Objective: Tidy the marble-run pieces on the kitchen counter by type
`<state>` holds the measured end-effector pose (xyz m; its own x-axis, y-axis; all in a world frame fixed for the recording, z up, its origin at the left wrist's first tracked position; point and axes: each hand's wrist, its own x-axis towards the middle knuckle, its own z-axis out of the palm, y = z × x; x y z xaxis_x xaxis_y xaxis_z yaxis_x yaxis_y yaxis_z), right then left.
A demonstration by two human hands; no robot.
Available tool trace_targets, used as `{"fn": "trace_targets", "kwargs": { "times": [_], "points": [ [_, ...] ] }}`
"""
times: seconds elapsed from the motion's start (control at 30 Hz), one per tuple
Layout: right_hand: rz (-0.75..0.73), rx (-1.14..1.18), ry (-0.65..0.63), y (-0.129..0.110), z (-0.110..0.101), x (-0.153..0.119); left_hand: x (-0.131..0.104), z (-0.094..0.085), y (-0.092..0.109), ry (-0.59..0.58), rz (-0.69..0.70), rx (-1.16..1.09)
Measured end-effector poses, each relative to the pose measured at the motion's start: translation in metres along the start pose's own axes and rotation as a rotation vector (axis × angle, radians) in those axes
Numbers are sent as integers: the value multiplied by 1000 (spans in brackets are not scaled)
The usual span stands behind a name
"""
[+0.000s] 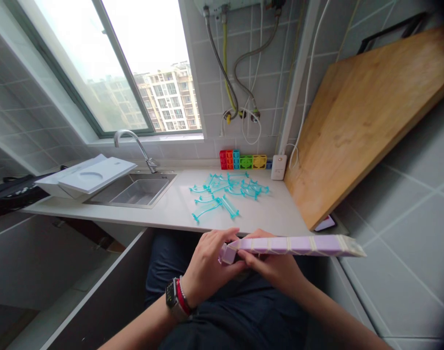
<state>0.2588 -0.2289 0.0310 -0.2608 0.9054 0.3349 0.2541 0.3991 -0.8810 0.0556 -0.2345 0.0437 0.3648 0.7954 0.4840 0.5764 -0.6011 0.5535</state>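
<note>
A long, straight purple bar (298,244) with cream bands between its segments extends to the right, just in front of the counter edge. My right hand (276,267) is closed round it from below, thumb and fingers near its left part. My left hand (210,260) grips the bar's left end, where a small purple piece (228,253) is angled downward between thumb and fingers. Some left fingertips are hidden behind the bar. Beyond both hands, several translucent teal plastic pieces (229,206) with curved edges lie scattered on the white counter (170,216).
Coloured blocks (246,161) line the wall behind the teal pieces, beside a white device (278,167). A large wooden board (367,121) leans at the right. Leftward are a steel sink (139,192), a tap (134,141) and a white box (94,175) overlapping the sink.
</note>
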Motion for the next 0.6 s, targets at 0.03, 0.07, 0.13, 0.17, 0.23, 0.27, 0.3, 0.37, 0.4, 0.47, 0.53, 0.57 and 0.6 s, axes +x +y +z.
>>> {"fn": "trace_targets", "kwargs": {
  "times": [0.03, 0.07, 0.13, 0.17, 0.23, 0.27, 0.3, 0.37, 0.4, 0.47, 0.53, 0.57, 0.6],
  "points": [
    [-1, -7, -21, 0, -5, 2, 1, -3, 1, -91, -50, -99],
    [13, -4, -45, 0, -9, 3, 3, -5, 1, -182, -99, -205],
    [64, 28, -91, 2, -14, 5, 5, -8, 2, -310, -188, -411],
    [87, 53, -117, 3, -15, 5, 7, -9, 2, -337, -234, -500],
    [78, 93, -149, 6, -15, 5, 8, -10, 1, -370, -314, -629],
    [44, 96, -153, 6, -14, 5, 9, -10, 0, -397, -342, -661],
    [-1, 90, -155, 7, -14, 5, 10, -10, -2, -432, -361, -672],
    [-86, 69, -175, 7, -14, 5, 10, -11, -4, -502, -373, -660],
    [-116, 59, -196, 7, -14, 5, 10, -11, -4, -528, -370, -653],
    [-150, 29, -244, 8, -15, 5, 9, -12, -3, -553, -338, -643],
    [-218, -57, -270, 10, -15, 4, 8, -12, -1, -576, -292, -613],
    [-282, -117, -272, 12, -13, 4, 8, -11, 0, -587, -267, -583],
    [-357, -174, -266, 15, -12, 3, 7, -11, 1, -601, -240, -545]
  ]
}}
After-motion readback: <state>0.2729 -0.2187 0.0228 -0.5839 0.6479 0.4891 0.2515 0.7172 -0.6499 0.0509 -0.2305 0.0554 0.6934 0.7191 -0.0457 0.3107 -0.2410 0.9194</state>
